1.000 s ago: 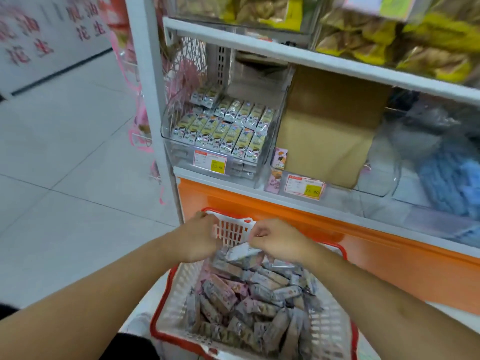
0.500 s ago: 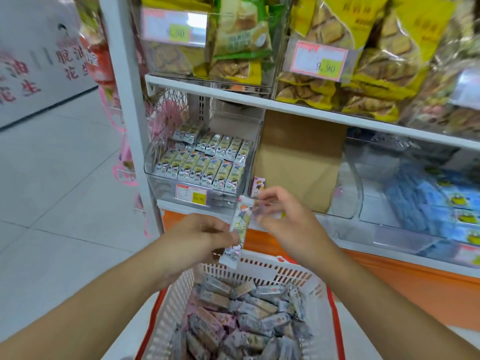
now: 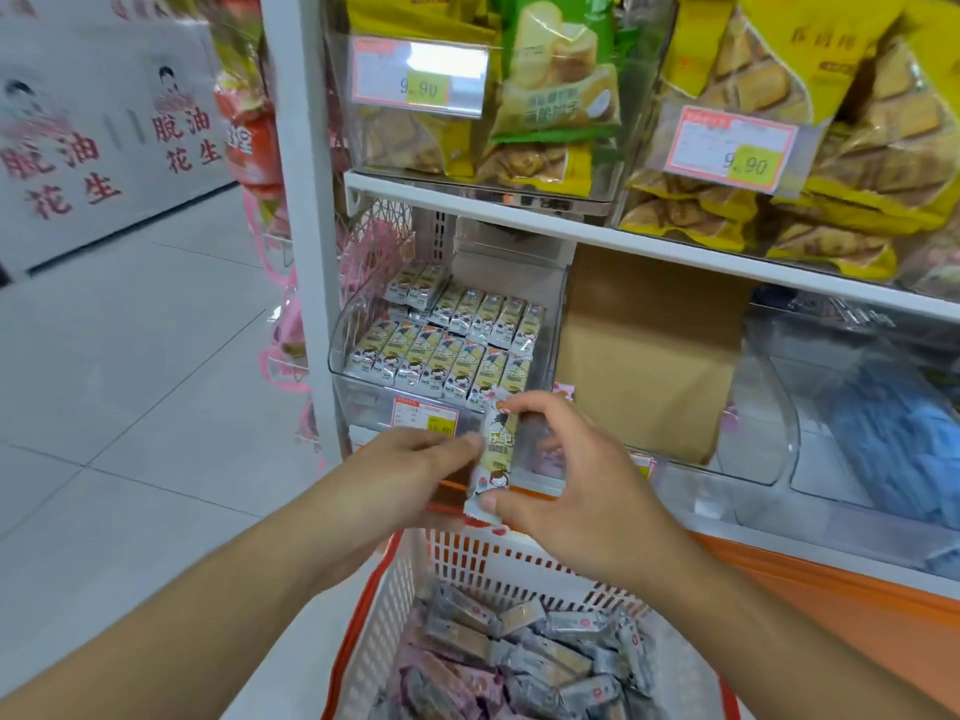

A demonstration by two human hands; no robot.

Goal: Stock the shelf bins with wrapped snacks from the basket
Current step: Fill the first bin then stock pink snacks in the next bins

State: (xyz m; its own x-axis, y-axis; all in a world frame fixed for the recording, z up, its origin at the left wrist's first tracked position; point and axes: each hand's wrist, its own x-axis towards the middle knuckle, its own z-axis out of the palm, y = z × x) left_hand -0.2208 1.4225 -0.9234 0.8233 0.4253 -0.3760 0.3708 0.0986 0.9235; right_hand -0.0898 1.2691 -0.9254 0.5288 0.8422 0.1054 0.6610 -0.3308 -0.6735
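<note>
We face the white shelf unit (image 3: 519, 210); below us sits the red-rimmed white basket (image 3: 467, 563) of wrapped snacks, the clear bin (image 3: 363, 324) of rowed bars ahead. Our right hand (image 3: 566, 485) pinches one cream-wrapped snack bar (image 3: 497, 452) upright above the basket; our left hand (image 3: 410, 475) pinches its side.

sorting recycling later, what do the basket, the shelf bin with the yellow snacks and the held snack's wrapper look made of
Basket: moulded plastic, judging by its slotted white walls and red rim.
Shelf bin: clear, glossy rigid plastic, probably acrylic; the contents show through.
Snack wrapper: thin printed film, likely plastic, with crimped ends.
</note>
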